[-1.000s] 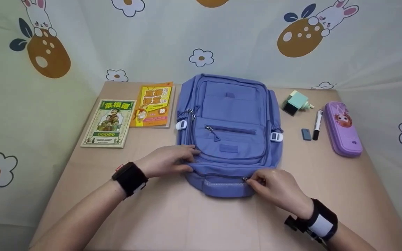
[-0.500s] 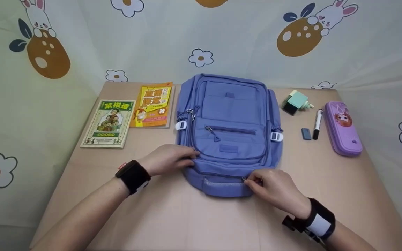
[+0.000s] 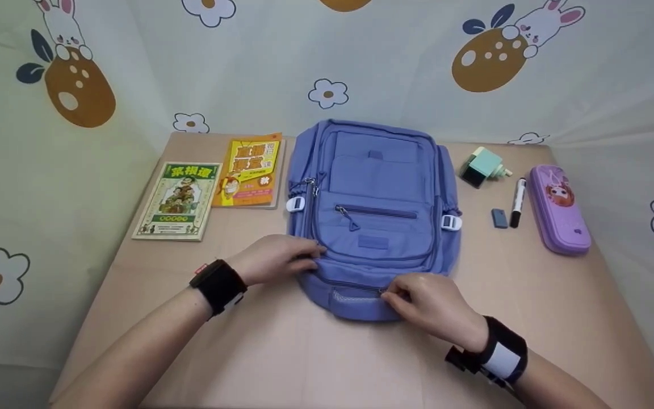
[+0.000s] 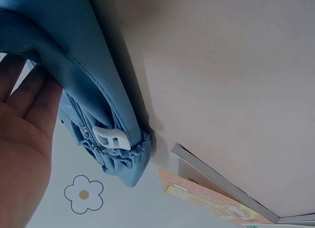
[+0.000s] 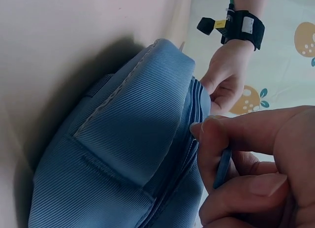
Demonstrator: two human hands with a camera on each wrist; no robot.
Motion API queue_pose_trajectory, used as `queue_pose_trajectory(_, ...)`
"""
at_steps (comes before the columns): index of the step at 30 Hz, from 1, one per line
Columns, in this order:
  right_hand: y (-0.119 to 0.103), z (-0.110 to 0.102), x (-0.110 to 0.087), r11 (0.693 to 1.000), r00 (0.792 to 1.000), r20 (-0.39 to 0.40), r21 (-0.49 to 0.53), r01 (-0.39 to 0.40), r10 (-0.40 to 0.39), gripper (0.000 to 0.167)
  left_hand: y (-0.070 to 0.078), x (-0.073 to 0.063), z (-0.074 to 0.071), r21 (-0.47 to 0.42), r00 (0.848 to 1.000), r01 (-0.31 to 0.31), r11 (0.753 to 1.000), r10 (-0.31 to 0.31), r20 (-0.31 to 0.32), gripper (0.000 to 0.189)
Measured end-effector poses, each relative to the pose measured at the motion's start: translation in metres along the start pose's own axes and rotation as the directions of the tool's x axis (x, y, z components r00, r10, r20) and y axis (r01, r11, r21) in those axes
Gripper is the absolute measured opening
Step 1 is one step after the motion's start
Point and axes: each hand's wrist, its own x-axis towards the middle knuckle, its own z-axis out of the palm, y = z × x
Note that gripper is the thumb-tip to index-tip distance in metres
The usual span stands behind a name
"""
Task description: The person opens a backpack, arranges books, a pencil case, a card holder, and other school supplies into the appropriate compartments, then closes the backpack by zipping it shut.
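A blue backpack (image 3: pixel 384 170) lies on its back with its top handle toward me. At its near left corner my left hand (image 3: pixel 276 258) grips the fabric between thumb and fingers; the left wrist view shows those fingers (image 4: pixel 37 92) partly hidden behind the cloth. My right hand (image 3: pixel 432 301) pinches a zipper pull (image 5: pixel 223 168) on the top zipper (image 3: pixel 349 284), just above the padded handle (image 5: pixel 133 114). In the right wrist view, the blue pull tab shows between curled fingers. The front pocket zipper (image 3: pixel 378 212) is apart from both hands.
Left of the backpack lie a green book (image 3: pixel 176 201) and an orange book (image 3: pixel 250 170). To the right are a mint-green bottle-like item (image 3: pixel 481 166), a small blue block (image 3: pixel 499 218), a marker (image 3: pixel 518 203) and a purple pencil case (image 3: pixel 560 210). Patterned cloth (image 3: pixel 247 68) surrounds the table (image 3: pixel 315 363).
My right hand has slid left along the top zipper with the pull. The left hand shifted slightly up and holds the corner. The backpack has stayed in place.
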Motion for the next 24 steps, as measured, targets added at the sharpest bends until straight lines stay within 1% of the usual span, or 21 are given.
queue_pose_trajectory(4,-0.005,0.003,0.005,1.000,1.000,0.004,-0.005,0.019,-0.019,0.012,0.000,0.000,-0.001,0.000,1.000,-0.013,1.000,0.013,-0.006,0.028)
queue_pose_trajectory(12,-0.017,0.012,0.017,0.997,0.998,-0.001,-0.026,0.068,-0.068,0.010,0.002,0.001,-0.001,0.001,1.000,-0.015,1.000,0.015,-0.013,0.030)
queue_pose_trajectory(16,-0.023,0.016,0.025,0.996,0.996,-0.001,-0.028,0.090,-0.090,0.013,0.002,0.000,-0.001,-0.001,1.000,-0.015,1.000,0.015,-0.015,0.030)
queue_pose_trajectory(24,-0.030,0.020,0.034,0.995,0.995,0.029,-0.030,0.094,-0.093,0.016,-0.001,0.000,0.001,0.001,0.999,-0.027,1.000,0.027,-0.024,0.030)
